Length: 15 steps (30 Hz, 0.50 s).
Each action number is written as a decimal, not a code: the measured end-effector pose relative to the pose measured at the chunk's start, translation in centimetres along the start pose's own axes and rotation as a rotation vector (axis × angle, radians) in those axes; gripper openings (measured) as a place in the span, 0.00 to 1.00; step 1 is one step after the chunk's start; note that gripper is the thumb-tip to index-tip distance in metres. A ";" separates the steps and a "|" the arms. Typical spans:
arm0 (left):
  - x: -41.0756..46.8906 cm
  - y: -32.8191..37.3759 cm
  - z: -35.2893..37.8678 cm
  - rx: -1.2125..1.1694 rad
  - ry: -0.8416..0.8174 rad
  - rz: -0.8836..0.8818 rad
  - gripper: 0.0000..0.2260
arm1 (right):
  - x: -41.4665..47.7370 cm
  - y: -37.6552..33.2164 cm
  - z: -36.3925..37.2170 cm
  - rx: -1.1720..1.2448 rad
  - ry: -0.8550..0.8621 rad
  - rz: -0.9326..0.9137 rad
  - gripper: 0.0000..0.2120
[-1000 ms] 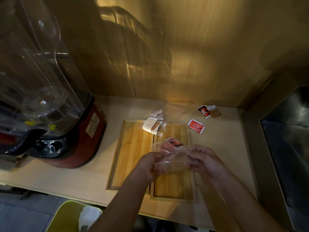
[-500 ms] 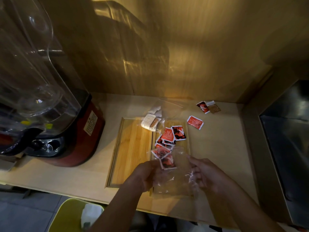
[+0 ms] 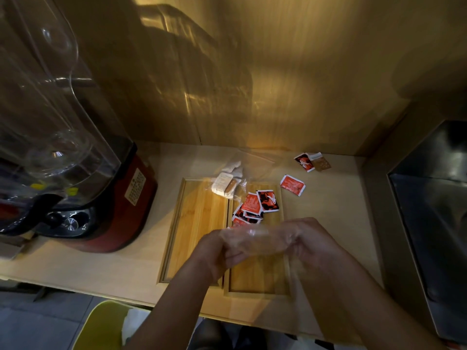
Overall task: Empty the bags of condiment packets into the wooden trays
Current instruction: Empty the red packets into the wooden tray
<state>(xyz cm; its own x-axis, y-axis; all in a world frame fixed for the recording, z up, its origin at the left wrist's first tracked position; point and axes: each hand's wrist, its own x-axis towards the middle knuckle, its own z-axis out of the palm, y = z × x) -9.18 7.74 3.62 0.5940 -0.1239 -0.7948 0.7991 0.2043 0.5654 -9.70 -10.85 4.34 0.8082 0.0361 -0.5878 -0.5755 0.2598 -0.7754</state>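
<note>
Two wooden trays lie side by side on the counter: the left tray [image 3: 197,223] and the right tray [image 3: 257,279]. Several red condiment packets [image 3: 255,207] lie piled at the far end of the right tray. My left hand [image 3: 214,251] and my right hand [image 3: 313,238] hold a clear plastic bag [image 3: 255,239] stretched between them above the right tray; it looks empty. A second clear bag with white and brown packets [image 3: 226,184] rests on the far edge of the trays.
A red-based blender [image 3: 83,198] with a clear jar stands at the left. Loose packets lie on the counter beyond the trays: a red one [image 3: 292,185] and a red and brown pair [image 3: 312,161]. A steel sink [image 3: 434,223] is at right, a yellow-green bin [image 3: 101,327] below.
The red packets have fallen out of the bag into the right tray. My hands have drawn the emptied bag back toward me and bunched it between them.
</note>
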 end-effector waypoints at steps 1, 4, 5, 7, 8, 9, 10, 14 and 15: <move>-0.2 0.2 0.0 -0.046 -0.014 -0.022 0.11 | 0.1 -0.2 -0.2 0.026 0.001 0.038 0.24; -1.6 1.0 0.4 -0.176 -0.070 -0.073 0.12 | 0.4 -0.9 -0.7 0.073 -0.002 0.123 0.20; -1.9 1.2 0.5 -0.205 -0.076 -0.083 0.11 | 0.4 -1.1 -0.8 0.071 -0.005 0.144 0.18; -2.3 1.3 0.7 -0.249 -0.080 -0.112 0.10 | 0.6 -1.1 -1.4 0.069 -0.009 0.178 0.20; -2.5 1.3 0.9 -0.262 -0.089 -0.126 0.10 | 0.6 -1.2 -1.6 0.061 -0.003 0.187 0.19; -2.4 1.3 1.0 -0.261 -0.092 -0.136 0.10 | 0.4 -1.3 -1.8 0.049 0.004 0.196 0.18; -2.4 1.3 1.2 -0.232 -0.103 -0.143 0.10 | 0.3 -1.5 -2.0 0.033 0.006 0.193 0.17; -1.9 1.2 2.8 0.046 -0.154 -0.112 0.08 | -0.8 -2.2 -3.5 -0.142 0.031 0.041 0.09; -1.7 1.1 3.4 0.094 -0.136 -0.097 0.07 | -1.1 -2.4 -4.1 -0.171 0.040 0.002 0.08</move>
<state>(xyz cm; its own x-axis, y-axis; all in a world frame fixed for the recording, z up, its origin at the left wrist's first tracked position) -9.00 4.87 6.37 0.5153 -0.2701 -0.8133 0.8548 0.0945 0.5102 -9.76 -15.48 5.89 0.8031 -0.0032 -0.5958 -0.5931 0.0913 -0.7999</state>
